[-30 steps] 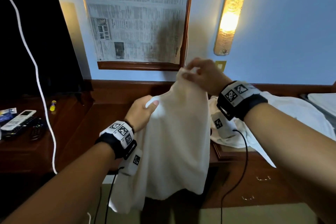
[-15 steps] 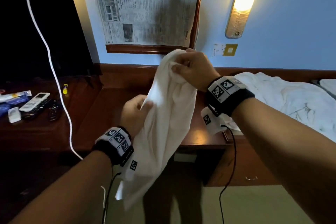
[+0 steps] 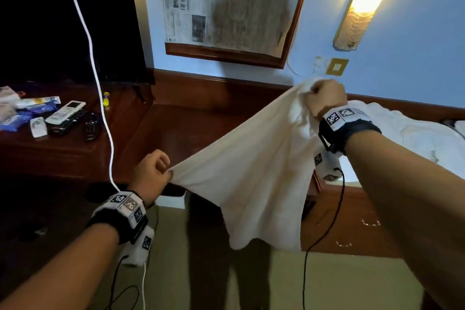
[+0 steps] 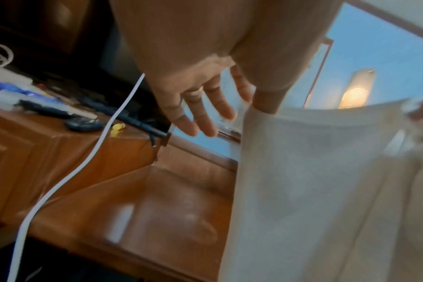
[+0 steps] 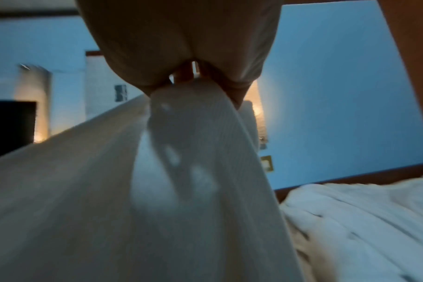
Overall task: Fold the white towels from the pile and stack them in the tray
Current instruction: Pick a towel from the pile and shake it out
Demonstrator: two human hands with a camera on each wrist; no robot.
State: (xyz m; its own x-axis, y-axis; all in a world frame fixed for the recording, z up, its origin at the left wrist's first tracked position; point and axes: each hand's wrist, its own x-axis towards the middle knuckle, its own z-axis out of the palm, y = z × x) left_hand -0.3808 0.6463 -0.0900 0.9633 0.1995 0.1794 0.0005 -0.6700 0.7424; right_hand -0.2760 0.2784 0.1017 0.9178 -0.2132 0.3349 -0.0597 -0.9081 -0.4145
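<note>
With the white towel [image 3: 254,166] stretched in the air above the desk [image 3: 191,131] — the left hand [image 3: 153,171] pinching a low corner, the right hand [image 3: 327,99] fisted round a bunched upper one, though blur hides its fingers — level both corners and pull the edge taut before folding.

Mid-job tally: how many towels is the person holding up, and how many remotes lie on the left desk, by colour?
Held towel: 1
White remote: 1
Black remotes: 2
Small white gadget, kind unclear: 1
Total: 5
</note>
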